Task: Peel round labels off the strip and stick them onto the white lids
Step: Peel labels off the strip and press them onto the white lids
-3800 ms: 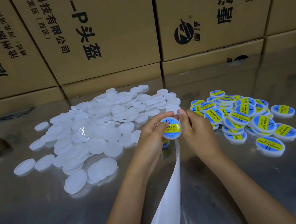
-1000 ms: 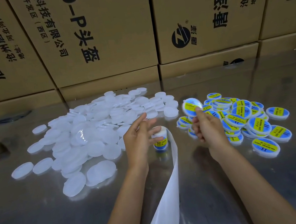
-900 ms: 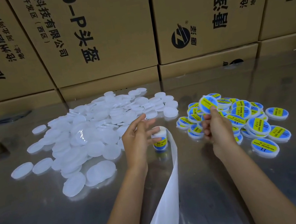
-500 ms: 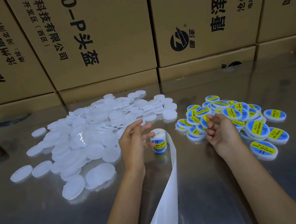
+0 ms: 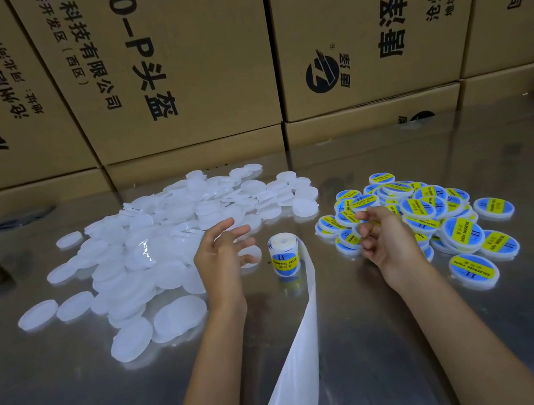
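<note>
Now we keep the label roll (image 5: pixel 285 255) upright on the counter (image 5: pixel 383 341) as our centre: bare white lids (image 5: pixel 161 249) heaped to its left for picking, labelled lids (image 5: pixel 434 219) piled right as done. Left hand (image 5: pixel 220 261), fingers spread, hovers beside the roll; right hand (image 5: pixel 387 239), loosely curled, holds nothing.

Label roll (image 5: pixel 285 258): "SOLDERING PASTE". Cardboard box (image 5: pixel 168 61): "头盔", "有限公司".

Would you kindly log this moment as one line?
left hand open beside label roll | right hand empty, near labelled lids | plain lids waiting
</note>
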Demonstrator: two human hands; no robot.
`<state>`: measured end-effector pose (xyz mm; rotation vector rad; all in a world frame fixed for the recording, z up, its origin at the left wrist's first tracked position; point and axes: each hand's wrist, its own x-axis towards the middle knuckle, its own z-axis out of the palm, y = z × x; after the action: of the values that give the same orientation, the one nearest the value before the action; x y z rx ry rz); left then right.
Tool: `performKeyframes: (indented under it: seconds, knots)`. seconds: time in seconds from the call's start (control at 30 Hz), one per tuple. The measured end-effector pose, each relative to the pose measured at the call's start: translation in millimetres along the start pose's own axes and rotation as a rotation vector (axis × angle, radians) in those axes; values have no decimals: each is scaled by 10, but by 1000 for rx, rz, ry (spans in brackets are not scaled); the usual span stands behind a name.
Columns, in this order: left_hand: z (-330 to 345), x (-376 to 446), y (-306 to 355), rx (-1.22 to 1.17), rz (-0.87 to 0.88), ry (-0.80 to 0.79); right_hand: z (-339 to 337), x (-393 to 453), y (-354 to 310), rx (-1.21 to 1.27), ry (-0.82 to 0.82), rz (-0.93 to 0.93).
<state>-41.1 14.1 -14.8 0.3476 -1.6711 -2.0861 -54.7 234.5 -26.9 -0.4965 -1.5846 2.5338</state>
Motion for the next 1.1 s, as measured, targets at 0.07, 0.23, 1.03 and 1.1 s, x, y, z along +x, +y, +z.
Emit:
performKeyframes:
  seconds: [0.07, 0.23, 1.03, 1.1]
  knots:
    - [-62, 71, -6, 55, 15, 72, 16, -14, 3, -31, -11, -8]
    - [-258, 248, -78, 597, 173, 79, 75, -52, 9, -127, -28, -18]
    - [-153, 218, -77, 454, 50, -136, 474, -64, 450, -435, -358, -262]
    - [-168, 188, 6, 179, -147, -273, 494, -67, 465, -482, -397, -236]
